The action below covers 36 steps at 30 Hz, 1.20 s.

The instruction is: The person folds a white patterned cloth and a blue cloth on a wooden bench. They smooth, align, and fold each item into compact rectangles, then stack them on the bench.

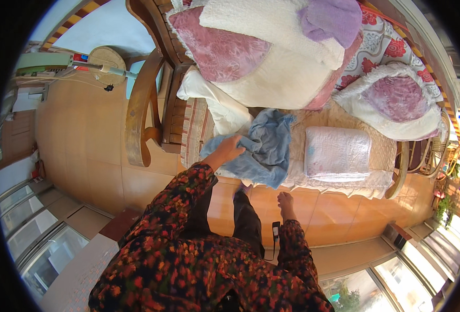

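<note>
A crumpled blue cloth [271,130] lies on the front of a wooden settee. My left hand [228,149] is on its left part, fingers curled into the fabric. Away from the cloth, my right hand [286,203] hangs over the tiled floor just in front of the seat edge. Its fingers are curled in and nothing shows in them. To the right of the blue cloth sits a folded white quilted cloth [337,153]. A white cloth [214,101] lies behind my left hand, against a large pile of cream and pink plush bedding [280,78].
The settee's curved wooden armrest [138,128] stands at the left. A purple towel [333,21] tops the bedding, and a fringed plush cushion [393,101] lies at right. Beyond the armrest are a round stool [107,64] and a green-grey appliance [45,62]. Rattan furniture [434,152] is at far right.
</note>
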Available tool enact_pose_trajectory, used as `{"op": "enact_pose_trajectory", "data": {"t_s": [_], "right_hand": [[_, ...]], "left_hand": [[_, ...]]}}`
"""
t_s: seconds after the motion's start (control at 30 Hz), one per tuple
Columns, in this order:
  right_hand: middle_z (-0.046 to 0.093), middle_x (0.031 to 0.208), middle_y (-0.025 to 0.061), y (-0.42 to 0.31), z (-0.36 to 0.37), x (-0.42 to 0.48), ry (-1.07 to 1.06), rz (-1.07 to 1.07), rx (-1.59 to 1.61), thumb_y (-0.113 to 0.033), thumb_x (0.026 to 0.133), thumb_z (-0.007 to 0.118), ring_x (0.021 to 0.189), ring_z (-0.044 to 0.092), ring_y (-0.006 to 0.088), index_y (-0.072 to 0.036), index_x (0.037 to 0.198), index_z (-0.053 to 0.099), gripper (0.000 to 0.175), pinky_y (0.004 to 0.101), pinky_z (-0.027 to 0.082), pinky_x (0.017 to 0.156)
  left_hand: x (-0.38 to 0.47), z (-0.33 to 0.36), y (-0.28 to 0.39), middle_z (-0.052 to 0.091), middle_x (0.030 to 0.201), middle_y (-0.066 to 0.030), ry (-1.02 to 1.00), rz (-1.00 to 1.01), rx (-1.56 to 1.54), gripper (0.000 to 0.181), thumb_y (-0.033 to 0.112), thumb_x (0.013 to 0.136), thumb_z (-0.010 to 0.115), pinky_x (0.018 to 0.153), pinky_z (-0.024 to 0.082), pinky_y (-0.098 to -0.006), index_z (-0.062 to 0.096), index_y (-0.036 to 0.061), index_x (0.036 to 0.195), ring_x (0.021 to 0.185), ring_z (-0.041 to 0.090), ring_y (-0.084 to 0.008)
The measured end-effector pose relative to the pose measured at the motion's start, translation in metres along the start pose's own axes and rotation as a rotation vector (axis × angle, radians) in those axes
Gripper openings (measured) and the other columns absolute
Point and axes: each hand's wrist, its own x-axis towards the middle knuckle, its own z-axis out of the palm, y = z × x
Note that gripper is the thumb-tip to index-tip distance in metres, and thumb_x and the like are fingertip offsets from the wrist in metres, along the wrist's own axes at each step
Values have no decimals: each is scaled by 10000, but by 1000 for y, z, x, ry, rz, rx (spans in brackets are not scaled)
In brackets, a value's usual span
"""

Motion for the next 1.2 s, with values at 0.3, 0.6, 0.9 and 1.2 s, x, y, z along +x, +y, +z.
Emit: {"op": "enact_pose_trajectory", "data": {"t_s": [0.3,0.6,0.9,1.2], "right_hand": [[470,1339,266,-70,30,98,491,-477,-317,-384,776,732,1250,446,404,25,1400,335,846,443,372,1031],[620,1141,196,-156,48,154,-139,-360,-223,-328,699,794,1011,616,295,8,1274,497,729,383,491,867],[586,1237,114,-67,-27,31,-312,-56,1046,-117,854,612,1131,572,268,-24,1286,482,460,411,472,953],[538,1329,112,-22,-52,-34,-281,-131,1128,-137,890,607,1217,517,278,-35,1371,427,523,438,413,1033]], "left_hand": [[22,63,-22,641,893,-185,-107,163,633,291,231,764,661,848,470,-448,629,59,996,939,611,-390],[-49,77,-50,657,768,-180,-388,-36,126,184,134,759,591,681,512,-462,625,56,921,750,663,-350],[-23,106,-36,664,912,-169,-241,-321,-36,326,162,754,646,732,517,-454,575,58,1054,885,658,-337],[-38,113,-41,558,722,-83,-48,103,13,217,159,613,721,599,440,-414,531,81,682,674,555,-304]]}}
